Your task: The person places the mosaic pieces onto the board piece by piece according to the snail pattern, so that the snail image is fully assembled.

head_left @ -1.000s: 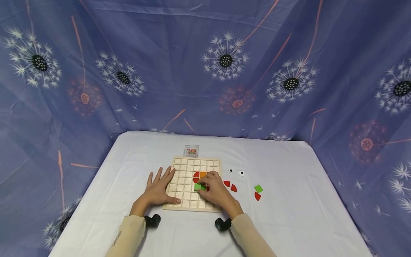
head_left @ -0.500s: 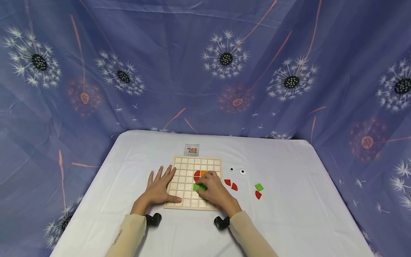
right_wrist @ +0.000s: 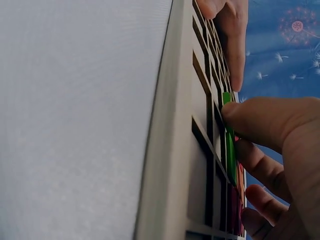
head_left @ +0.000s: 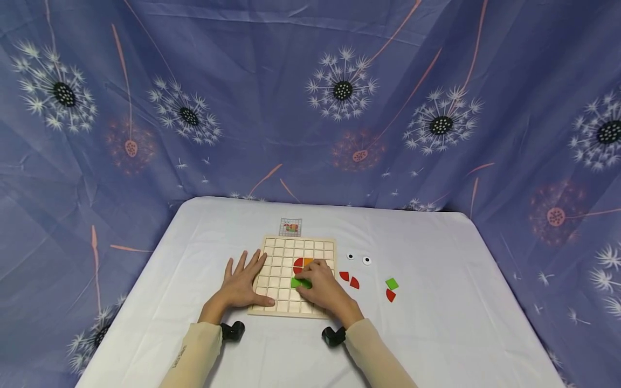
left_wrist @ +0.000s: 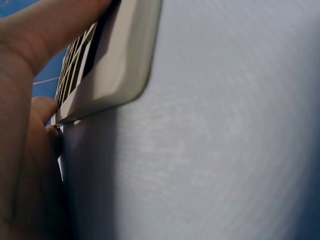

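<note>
A wooden grid board (head_left: 274, 269) lies flat on the table. My left hand (head_left: 241, 285) rests on its left edge, fingers spread and thumb across the near left corner. With thumb and forefinger my right hand (head_left: 321, 285) pinches a green square tile (head_left: 295, 282) set at a cell of the board. A second green tile (right_wrist: 230, 156) sits beside it, partly under the right hand. Just beyond are red quarter-round tiles (head_left: 298, 263) and an orange tile (head_left: 308, 262); my right hand hides other pieces there.
Right of the board lie two googly-eye discs (head_left: 366, 261), several red quarter-round tiles (head_left: 354, 282) and a loose green square tile (head_left: 392, 284). A small picture card (head_left: 290, 227) lies behind the board. The white-covered table (head_left: 436, 323) meets a patterned blue curtain (head_left: 271, 108).
The green square tile, tilted and raised one second ago, now lies lower in its cell, slightly left. My right hand moved with it; the left hand stays in place.
</note>
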`<state>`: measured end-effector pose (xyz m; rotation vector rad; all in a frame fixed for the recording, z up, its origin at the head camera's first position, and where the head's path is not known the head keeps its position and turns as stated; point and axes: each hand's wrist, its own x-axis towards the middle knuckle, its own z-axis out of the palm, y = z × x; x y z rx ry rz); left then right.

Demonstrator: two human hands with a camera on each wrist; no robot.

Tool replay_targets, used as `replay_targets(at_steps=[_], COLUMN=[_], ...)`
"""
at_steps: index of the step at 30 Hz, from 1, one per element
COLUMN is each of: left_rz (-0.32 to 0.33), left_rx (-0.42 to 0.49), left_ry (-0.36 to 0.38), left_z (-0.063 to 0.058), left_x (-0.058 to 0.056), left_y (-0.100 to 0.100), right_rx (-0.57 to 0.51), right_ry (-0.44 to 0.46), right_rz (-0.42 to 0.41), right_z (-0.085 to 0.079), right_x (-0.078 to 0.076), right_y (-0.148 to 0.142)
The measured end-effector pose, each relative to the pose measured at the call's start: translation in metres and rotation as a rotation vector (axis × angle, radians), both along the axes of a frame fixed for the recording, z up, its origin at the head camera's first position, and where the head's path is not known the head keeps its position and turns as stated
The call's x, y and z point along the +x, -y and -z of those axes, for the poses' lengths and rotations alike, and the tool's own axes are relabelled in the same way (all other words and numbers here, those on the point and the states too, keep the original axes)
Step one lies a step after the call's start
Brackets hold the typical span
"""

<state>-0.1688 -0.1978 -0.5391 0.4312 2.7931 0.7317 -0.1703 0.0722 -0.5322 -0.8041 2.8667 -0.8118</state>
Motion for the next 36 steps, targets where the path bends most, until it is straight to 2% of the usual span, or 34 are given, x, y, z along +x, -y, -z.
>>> replay_targets(at_steps=[4,8,12,19,28,36], left_rz=[-0.002,-0.003,-0.006,-0.007,-0.006,-0.005], left_rx=[0.001,0.000,0.005,0.002,0.000,0.001], left_ry=[0.002,-0.003,-0.004,0.009,0.008,0.003], left_z=[0.000,0.003,0.005,0.001,-0.003,-0.002], left_x=[0.002,0.001,0.000,0.001,0.001,0.001], left_y=[0.001,0.001,0.000,0.000,-0.001,-0.001], right_rx=[-0.032,-0.141,-0.236,-0.314,-0.268,-0.235], right_ry=[0.005,0.023,-0.006,-0.054,-0.120,-0.140], right_rz=[0.024,0.070,0.118,0.205,0.333,0.415], right_z=[0.003,0.006,0.005,0.000,0.001,0.001], right_x=[0.003,0.010,0.019,0.027,0.032,0.045], right_y=[-0.001,-0.005,-0.014,-0.042,-0.087,-0.124])
